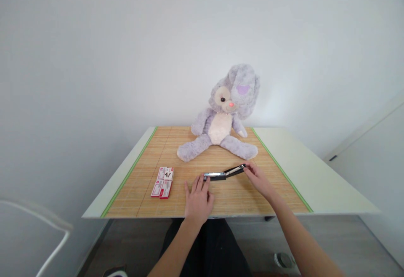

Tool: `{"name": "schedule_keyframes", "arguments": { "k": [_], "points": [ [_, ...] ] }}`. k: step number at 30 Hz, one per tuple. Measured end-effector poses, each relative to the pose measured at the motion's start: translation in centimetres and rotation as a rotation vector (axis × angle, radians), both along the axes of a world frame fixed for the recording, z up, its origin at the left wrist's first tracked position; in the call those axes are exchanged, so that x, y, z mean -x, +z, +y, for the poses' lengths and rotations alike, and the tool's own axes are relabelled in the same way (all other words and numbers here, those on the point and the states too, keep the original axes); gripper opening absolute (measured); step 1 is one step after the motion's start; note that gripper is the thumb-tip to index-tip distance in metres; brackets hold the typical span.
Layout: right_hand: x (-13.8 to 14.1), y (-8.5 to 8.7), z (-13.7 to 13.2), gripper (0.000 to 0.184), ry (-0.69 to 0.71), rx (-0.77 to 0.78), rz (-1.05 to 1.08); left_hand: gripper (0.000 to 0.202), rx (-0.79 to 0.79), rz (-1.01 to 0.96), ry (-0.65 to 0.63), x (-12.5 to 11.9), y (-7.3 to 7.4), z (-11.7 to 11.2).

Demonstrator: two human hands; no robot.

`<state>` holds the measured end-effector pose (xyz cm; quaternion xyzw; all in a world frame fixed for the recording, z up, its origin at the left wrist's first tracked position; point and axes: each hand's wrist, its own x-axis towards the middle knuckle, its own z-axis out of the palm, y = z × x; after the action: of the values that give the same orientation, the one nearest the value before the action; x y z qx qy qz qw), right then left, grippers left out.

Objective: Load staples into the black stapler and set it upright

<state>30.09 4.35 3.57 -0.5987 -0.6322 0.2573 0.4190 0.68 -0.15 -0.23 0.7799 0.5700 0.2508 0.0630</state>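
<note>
Your left hand (pixel 198 201) lay palm down with its fingers a little apart, and its fingertips touched the near end of a long, black and silver metal stapler (pixel 216 177). The stapler was folded wide open in front of your hands, like a book. It stretched from the fingertips of your left hand across to your right hand (pixel 258 180). Your right hand had its thumb and fingers closed on the other end, but you could not tell how hard it pinched. That end slanted away from your left hand. To the left of your left hand, well apart from it, some small red and white paper boxes (pixel 162 182) sat side by side, touching. Past both hands sat a big, fluffy, pale purple toy bunny (pixel 220 129), with a creamy tummy, a pink nose and a floppy ear hanging over one eye. Its legs were spread toward your hands. Under your hands was a tan mat of thin wooden strips (pixel 240 199) with green edges, laid on a smooth white table (pixel 318 184) that reached out past your right hand.
</note>
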Motion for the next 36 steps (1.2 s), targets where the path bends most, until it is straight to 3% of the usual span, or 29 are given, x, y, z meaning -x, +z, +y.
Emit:
{"name": "schedule_keyframes", "arguments": {
  "k": [7, 10, 14, 18, 21, 24, 28, 31, 36],
  "points": [
    [-0.4, -2.0, -1.7, 0.059, -0.095, 0.068, 0.037, 0.054, -0.016, -0.052, -0.015, 1.3, 0.3, 0.3],
    [-0.7, -2.3, -3.8, 0.065, -0.166, 0.054, 0.08, 0.045, -0.105, -0.032, 0.131, 4.1, 1.5, -0.1],
    [-0.2, -2.3, -6.8, 0.06, -0.198, 0.056, 0.098, 0.043, -0.152, 0.036, 0.459, 8.8, 2.7, -1.0],
    [2.2, -2.0, -8.3, 0.053, -0.129, 0.131, 0.095, 0.038, -0.112, 0.108, 0.523, 11.0, 2.2, -2.1],
    [4.7, -1.8, -8.4, 0.051, -0.072, 0.184, 0.119, 0.039, -0.084, 0.065, 0.425, 10.3, 1.4, -3.1],
    [6.9, -1.8, -8.0, 0.05, 0.001, 0.246, 0.205, 0.042, -0.013, -0.045, 0.174, 8.2, 1.0, -3.5],
    [8.8, -1.7, -7.4, 0.054, 0.086, 0.481, 0.415, 0.05, 0.116, -0.157, -0.138, 4.3, 1.5, -2.5],
    [9.1, -1.2, -7.2, 0.051, 0.124, 0.597, 0.496, 0.067, 0.17, -0.185, -0.244, 1.6, 1.9, -1.1],
    [8.3, -0.5, -7.0, 0.045, 0.103, 0.621, 0.479, 0.078, 0.179, -0.22, -0.369, -1.1, 1.6, 1.0]
  ]
}}
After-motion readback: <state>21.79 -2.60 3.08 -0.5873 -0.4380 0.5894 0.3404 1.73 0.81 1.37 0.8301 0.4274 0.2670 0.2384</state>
